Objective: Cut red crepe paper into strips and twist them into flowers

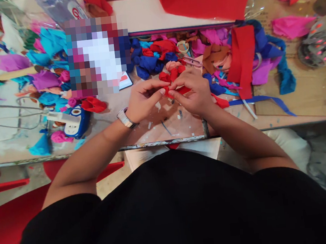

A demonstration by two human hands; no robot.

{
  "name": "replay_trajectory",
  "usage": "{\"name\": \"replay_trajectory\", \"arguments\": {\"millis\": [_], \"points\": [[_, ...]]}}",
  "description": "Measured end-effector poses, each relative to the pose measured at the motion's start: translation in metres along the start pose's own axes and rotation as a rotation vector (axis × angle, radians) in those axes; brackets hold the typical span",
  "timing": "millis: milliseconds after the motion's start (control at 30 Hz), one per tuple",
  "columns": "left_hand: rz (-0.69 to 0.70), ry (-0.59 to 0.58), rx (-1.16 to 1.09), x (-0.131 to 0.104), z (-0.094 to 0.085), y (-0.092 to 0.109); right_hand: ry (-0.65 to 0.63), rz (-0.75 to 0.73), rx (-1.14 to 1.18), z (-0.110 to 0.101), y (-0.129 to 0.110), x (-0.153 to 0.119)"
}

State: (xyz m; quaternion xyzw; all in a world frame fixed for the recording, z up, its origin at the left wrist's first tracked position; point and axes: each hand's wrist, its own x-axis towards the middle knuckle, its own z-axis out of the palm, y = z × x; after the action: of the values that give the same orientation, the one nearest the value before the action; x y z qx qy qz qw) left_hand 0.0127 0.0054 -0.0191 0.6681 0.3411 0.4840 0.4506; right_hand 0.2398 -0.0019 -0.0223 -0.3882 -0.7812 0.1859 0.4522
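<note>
Above the table's near edge, my left hand [144,98], with a watch [126,118] on its wrist, pinches a small piece of a red strip [167,92] between thumb and forefinger. From the other side, my right hand [193,89] closes thumb and fingertips on the same strip; the fingertips of both hands nearly meet. The strip looks like crepe paper or thin cloth. Part of it passes behind the right hand, and a red end [220,101] shows beside that wrist. Just beyond the fingertips sits a crumpled red bunch [172,73].
Blue crumpled pieces [148,63] and a tape roll [183,47] lie beyond my hands. A long red band [242,61] hangs over the pile at right, near cardboard [308,95]. At left are a blue-and-white power socket [77,121] and a cable. A pixelated patch hides part of the table.
</note>
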Motion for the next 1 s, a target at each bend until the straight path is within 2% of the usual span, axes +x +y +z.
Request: {"name": "replay_trajectory", "arguments": {"millis": [267, 567, 700, 833, 1000], "points": [[-0.045, -0.032, -0.013, 0.0, 0.0, 0.003, -0.017, -0.032, -0.031, -0.001, 0.001, -0.002], [-0.085, -0.083, -0.14, 0.0, -0.003, -0.015, -0.105, -0.097, -0.091, 0.003, 0.004, 0.0], [-0.081, -0.117, -0.155, 0.001, -0.002, -0.011, -0.057, -0.101, -0.093, 0.002, 0.004, 0.0], [-0.065, -0.081, -0.146, 0.001, 0.001, -0.007, -0.002, -0.094, -0.078, 0.0, 0.004, 0.001], [-0.033, -0.059, -0.108, 0.001, 0.002, -0.009, 0.006, -0.06, -0.058, -0.002, 0.003, 0.001]]}}
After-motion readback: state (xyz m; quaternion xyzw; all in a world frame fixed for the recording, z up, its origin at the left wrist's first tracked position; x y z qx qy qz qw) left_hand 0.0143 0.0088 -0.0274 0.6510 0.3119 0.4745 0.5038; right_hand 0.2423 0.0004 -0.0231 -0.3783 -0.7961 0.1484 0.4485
